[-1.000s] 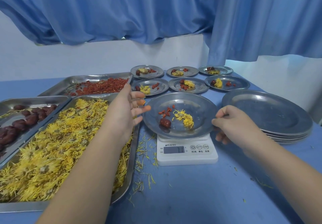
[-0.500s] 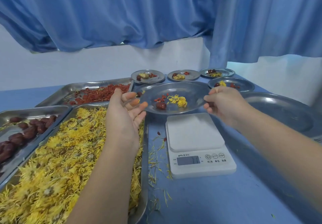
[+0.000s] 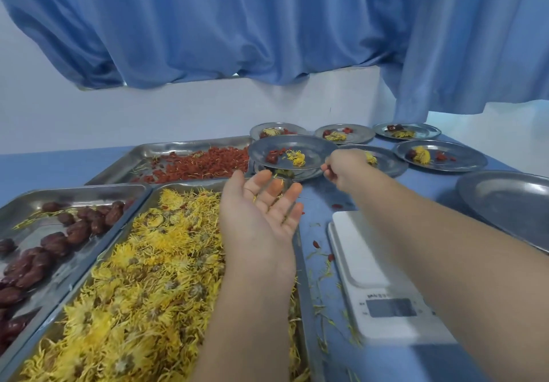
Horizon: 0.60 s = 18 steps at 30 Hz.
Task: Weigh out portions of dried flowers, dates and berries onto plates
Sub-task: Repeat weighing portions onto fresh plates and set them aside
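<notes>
The right hand [image 3: 344, 169] pinched the right rim of a plate [image 3: 312, 147] carrying a date [image 3: 271, 158], berries [image 3: 278, 152] and a flower [image 3: 296, 158], just over another plate at the far rows. The left hand [image 3: 261, 209] lay relaxed, palm up, above the flower tray [image 3: 142, 277]. The scale [image 3: 365, 262] sat near right.

Blue curtain [image 3: 237, 25] hanging in folds up top, white wall [image 3: 178, 111] showing below, blue counter [image 3: 44, 164] stretching L to R.
</notes>
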Each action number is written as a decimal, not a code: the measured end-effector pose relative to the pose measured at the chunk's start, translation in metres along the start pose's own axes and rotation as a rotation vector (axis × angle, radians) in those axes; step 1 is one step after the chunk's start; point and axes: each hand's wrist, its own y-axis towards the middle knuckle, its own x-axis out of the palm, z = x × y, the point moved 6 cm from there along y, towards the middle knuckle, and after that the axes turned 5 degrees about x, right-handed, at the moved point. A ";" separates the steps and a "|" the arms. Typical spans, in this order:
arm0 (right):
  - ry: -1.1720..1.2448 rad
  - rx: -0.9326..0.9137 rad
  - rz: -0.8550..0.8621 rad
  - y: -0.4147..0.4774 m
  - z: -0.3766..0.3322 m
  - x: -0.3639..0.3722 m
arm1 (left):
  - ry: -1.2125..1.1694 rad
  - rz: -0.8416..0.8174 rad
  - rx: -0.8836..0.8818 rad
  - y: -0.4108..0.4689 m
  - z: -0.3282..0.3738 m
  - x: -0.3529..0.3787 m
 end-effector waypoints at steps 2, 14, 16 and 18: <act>0.048 0.051 0.017 0.010 0.006 0.006 | -0.017 0.015 -0.008 0.001 0.001 -0.001; -0.321 -0.051 -0.011 0.021 0.008 0.034 | -0.061 0.048 -0.049 0.002 0.003 -0.002; -0.462 -0.056 -0.033 0.017 0.006 0.035 | -0.050 0.048 -0.054 0.002 0.002 -0.002; -0.580 -0.070 -0.077 0.013 0.005 0.036 | -0.035 0.049 -0.057 0.002 0.001 -0.002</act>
